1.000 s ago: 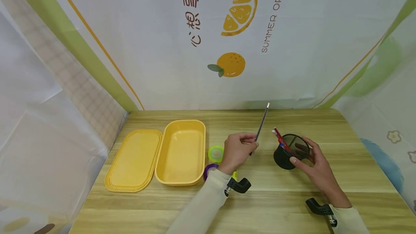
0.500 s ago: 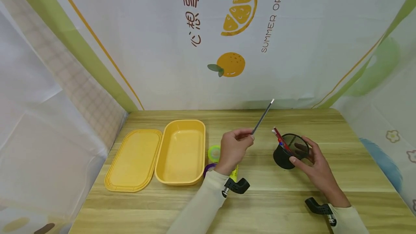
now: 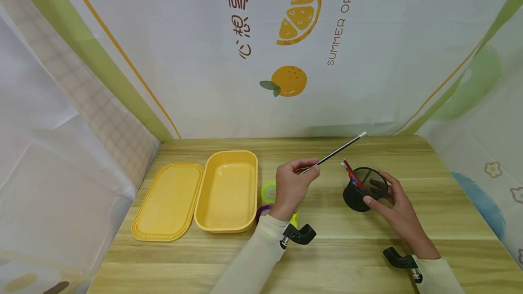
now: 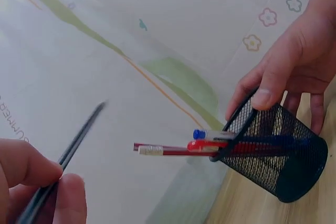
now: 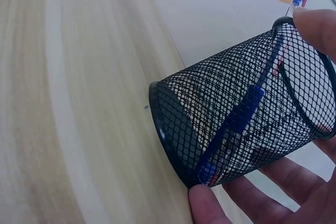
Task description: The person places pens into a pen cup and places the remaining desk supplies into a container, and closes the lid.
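Note:
My left hand [image 3: 293,185] pinches a dark pencil [image 3: 341,149] between thumb and fingers, raised over the table. Its pale eraser end points up and right, toward the far side. My right hand [image 3: 398,210] holds a black mesh pen holder [image 3: 355,198] by its side and rim, tilted with its mouth leaning to the left. Inside stand a red pen [image 4: 210,144], a blue pen [image 5: 245,109] and a dark red pencil with a white eraser [image 4: 151,150], their ends sticking out past the rim. In the left wrist view, the pinched pencil stands apart from the holder.
On the left of the wooden table [image 3: 327,262] lie an open yellow box [image 3: 227,194] and its flat yellow lid [image 3: 169,201]. Beside the box are a green tape roll [image 3: 267,193] and a purple one [image 3: 263,211], partly behind the left arm. A printed cloth hangs behind.
The pencil in my left hand has swung from steep to flatter, its eraser end moving right toward the holder. The left hand has shifted slightly left. The right hand and holder have hardly moved.

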The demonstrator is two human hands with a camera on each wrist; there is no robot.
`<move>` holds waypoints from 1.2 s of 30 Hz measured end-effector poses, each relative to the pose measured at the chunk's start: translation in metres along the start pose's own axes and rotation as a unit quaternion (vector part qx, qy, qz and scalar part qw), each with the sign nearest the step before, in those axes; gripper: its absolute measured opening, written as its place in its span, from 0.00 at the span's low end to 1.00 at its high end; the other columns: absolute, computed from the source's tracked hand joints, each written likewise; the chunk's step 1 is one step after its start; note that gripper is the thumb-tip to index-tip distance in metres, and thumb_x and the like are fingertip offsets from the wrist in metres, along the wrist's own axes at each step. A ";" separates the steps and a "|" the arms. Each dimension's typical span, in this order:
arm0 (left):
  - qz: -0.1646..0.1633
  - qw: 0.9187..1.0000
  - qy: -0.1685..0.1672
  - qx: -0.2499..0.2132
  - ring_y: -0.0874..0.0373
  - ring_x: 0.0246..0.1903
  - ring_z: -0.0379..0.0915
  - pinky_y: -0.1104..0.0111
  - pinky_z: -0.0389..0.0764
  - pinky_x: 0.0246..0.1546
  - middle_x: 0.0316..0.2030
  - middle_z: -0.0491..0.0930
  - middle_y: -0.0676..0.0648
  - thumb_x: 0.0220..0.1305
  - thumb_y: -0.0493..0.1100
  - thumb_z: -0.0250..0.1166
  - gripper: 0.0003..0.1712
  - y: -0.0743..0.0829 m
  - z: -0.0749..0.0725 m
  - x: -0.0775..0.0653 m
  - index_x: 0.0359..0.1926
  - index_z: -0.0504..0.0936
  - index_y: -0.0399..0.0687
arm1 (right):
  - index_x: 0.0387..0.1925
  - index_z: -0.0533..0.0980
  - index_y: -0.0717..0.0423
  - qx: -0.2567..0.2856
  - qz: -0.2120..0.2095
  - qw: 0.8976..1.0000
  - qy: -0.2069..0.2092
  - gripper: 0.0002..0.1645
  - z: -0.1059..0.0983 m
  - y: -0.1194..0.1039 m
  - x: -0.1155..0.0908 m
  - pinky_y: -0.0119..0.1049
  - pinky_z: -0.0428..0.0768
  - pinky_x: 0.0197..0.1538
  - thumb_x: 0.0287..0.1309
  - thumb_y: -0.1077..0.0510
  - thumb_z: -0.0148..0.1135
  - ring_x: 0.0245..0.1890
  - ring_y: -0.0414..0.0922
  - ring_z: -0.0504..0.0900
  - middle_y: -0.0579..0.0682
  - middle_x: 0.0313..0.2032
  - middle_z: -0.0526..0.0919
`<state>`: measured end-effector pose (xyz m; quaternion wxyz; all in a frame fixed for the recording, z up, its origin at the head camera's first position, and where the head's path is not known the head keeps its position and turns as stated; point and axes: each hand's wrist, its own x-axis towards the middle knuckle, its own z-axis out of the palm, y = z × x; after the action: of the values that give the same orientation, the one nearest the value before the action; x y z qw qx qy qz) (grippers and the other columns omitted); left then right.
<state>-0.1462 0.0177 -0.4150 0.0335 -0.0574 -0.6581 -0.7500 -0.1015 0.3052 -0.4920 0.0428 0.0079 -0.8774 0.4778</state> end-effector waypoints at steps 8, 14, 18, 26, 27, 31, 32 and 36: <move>0.017 0.999 0.007 -0.034 0.56 0.41 0.90 0.69 0.88 0.45 0.44 0.90 0.42 0.63 0.39 0.76 0.10 0.003 0.007 0.000 0.44 0.92 0.38 | 0.86 0.45 0.39 0.014 -0.007 1.000 -0.003 0.54 0.001 0.000 0.000 0.28 0.72 0.52 0.73 0.52 0.67 0.70 0.67 0.72 0.63 0.68 0.76; 0.027 0.997 0.002 -0.069 0.52 0.43 0.90 0.66 0.89 0.46 0.46 0.89 0.37 0.64 0.37 0.75 0.10 0.008 0.013 -0.001 0.45 0.91 0.37 | 0.86 0.44 0.39 0.018 -0.007 1.000 -0.006 0.54 0.001 -0.001 0.000 0.28 0.72 0.53 0.73 0.52 0.66 0.71 0.68 0.71 0.64 0.68 0.76; 0.043 0.997 -0.003 -0.069 0.55 0.41 0.90 0.67 0.89 0.45 0.45 0.90 0.38 0.64 0.36 0.75 0.10 0.011 0.017 -0.002 0.45 0.91 0.38 | 0.86 0.43 0.39 0.018 -0.005 1.000 -0.007 0.54 0.001 -0.001 0.000 0.29 0.72 0.53 0.73 0.52 0.66 0.71 0.69 0.70 0.64 0.68 0.76; 0.091 0.995 -0.011 -0.040 0.61 0.39 0.89 0.70 0.89 0.43 0.43 0.90 0.39 0.65 0.37 0.74 0.10 0.011 0.025 -0.004 0.45 0.90 0.39 | 0.86 0.47 0.38 0.015 -0.013 1.000 0.002 0.53 0.002 0.000 0.000 0.20 0.73 0.50 0.73 0.53 0.67 0.61 0.28 0.73 0.64 0.68 0.76; 0.094 0.995 -0.014 -0.038 0.61 0.39 0.89 0.70 0.89 0.43 0.43 0.90 0.39 0.65 0.37 0.74 0.10 0.011 0.026 -0.004 0.45 0.90 0.39 | 0.86 0.47 0.39 0.015 -0.014 1.000 0.003 0.53 0.002 0.000 0.000 0.19 0.74 0.50 0.73 0.53 0.67 0.59 0.23 0.71 0.64 0.68 0.76; 0.100 0.994 -0.027 -0.030 0.62 0.39 0.88 0.70 0.89 0.44 0.43 0.89 0.39 0.66 0.39 0.74 0.10 0.009 0.030 -0.005 0.46 0.89 0.40 | 0.86 0.46 0.41 0.021 -0.010 1.000 0.003 0.53 0.002 0.000 0.000 0.19 0.74 0.49 0.73 0.53 0.67 0.58 0.22 0.71 0.64 0.68 0.77; 0.100 0.994 -0.029 -0.030 0.62 0.39 0.88 0.70 0.89 0.45 0.43 0.89 0.40 0.66 0.39 0.74 0.10 0.008 0.031 -0.006 0.46 0.89 0.40 | 0.86 0.46 0.41 0.020 -0.009 1.000 0.003 0.53 0.002 -0.001 0.000 0.18 0.74 0.49 0.73 0.52 0.67 0.58 0.22 0.71 0.64 0.68 0.77; 0.097 0.995 -0.030 -0.022 0.63 0.39 0.88 0.71 0.88 0.45 0.43 0.90 0.41 0.65 0.39 0.75 0.10 0.003 0.037 -0.007 0.47 0.89 0.40 | 0.86 0.46 0.40 0.016 -0.005 1.000 0.003 0.54 0.001 -0.001 -0.001 0.18 0.75 0.48 0.72 0.52 0.68 0.57 0.20 0.70 0.64 0.67 0.77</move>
<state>-0.1369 0.0542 -0.4082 0.0853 -0.1444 -0.6331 -0.7557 -0.1003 0.3041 -0.4917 0.0478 0.0112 -0.8694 0.4917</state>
